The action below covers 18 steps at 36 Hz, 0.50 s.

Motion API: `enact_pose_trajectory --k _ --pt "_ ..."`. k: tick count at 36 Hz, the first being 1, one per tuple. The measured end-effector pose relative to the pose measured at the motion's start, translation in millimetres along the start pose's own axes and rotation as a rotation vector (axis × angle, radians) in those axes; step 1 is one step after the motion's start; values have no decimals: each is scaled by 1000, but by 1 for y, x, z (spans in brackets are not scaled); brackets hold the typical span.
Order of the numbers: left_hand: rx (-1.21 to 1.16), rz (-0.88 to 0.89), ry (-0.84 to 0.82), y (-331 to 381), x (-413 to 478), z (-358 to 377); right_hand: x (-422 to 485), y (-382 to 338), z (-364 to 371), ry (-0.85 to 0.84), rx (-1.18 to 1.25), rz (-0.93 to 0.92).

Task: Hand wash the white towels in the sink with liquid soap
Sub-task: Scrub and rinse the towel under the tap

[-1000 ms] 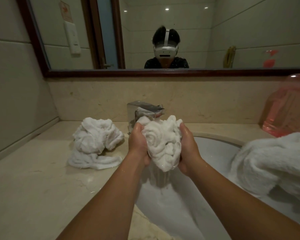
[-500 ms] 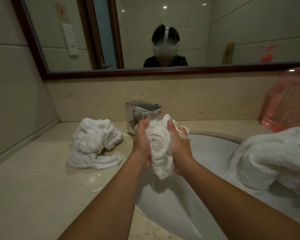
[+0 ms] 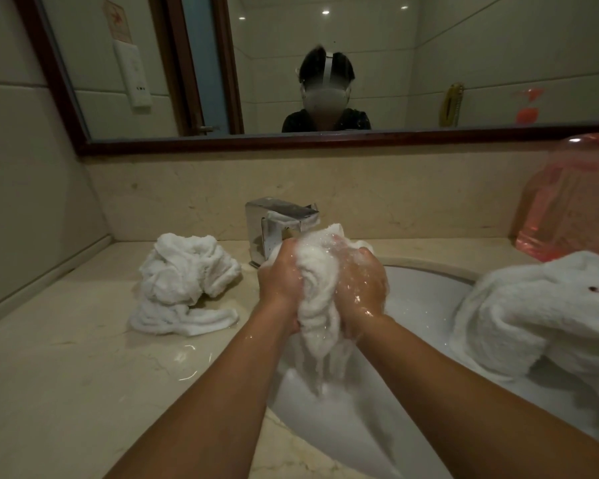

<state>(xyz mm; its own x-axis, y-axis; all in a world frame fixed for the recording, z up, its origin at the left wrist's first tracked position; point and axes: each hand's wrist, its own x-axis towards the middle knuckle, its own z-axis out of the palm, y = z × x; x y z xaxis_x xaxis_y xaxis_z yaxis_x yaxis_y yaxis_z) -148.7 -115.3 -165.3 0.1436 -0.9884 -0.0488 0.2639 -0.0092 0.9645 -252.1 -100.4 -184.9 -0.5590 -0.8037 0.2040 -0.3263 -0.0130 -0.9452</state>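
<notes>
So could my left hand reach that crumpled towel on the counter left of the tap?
Probably yes: the crumpled towel lies near on the counter, nothing between them. But the left hand is busy gripping the wet towel.

Right edge cuts off the pink container (image 3: 564,216) and draped towel (image 3: 533,316).
</notes>
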Motion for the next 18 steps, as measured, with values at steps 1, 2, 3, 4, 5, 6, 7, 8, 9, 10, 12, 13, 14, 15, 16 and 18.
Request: enact_pose_trajectory --k 1,2,3,4,5,6,7,8,9,10,12,13,14,15,16,18 --pt "33 3 14 2 -2 0 -3 -2 -2 -16 80 44" --pt "75 14 30 2 -3 -1 -5 -3 -3 -31 166 103" --pt "110 27 37 2 -4 -2 -7 -5 -6 -51 217 115" --pt "132 35 39 3 -7 -2 -7 -4 -7 -65 240 124" --pt "138 38 41 4 -10 -2 -8 -4 -7 -66 272 138" --pt "145 40 39 5 -13 -1 -7 -3 -6 -63 317 164" --pt "156 49 30 5 -16 0 -8 -2 -4 -37 344 187" --pt "171 68 15 5 -18 1 -6 0 -2 -14 336 192" --pt "187 106 -13 5 -19 4 -7 -1 -2 14 326 194" --pt "208 140 -47 4 -19 6 -6 1 -1 51 330 194" --pt "235 108 -88 0 -17 7 -6 -3 -6 133 353 197" --pt "244 68 -117 -6 -10 7 -5 -5 -8 157 358 206" --pt "261 49 -159 -14 -1 7 -4 -6 -10 178 374 214" --pt "279 39 -200 -23 8 7 -4 -7 -12 185 394 217" --pt "271 11 -223 -33 20 7 -4 -8 -14 183 419 215" --pt "199 -81 -244 -45 37 6 -5 -10 -13 155 444 203"
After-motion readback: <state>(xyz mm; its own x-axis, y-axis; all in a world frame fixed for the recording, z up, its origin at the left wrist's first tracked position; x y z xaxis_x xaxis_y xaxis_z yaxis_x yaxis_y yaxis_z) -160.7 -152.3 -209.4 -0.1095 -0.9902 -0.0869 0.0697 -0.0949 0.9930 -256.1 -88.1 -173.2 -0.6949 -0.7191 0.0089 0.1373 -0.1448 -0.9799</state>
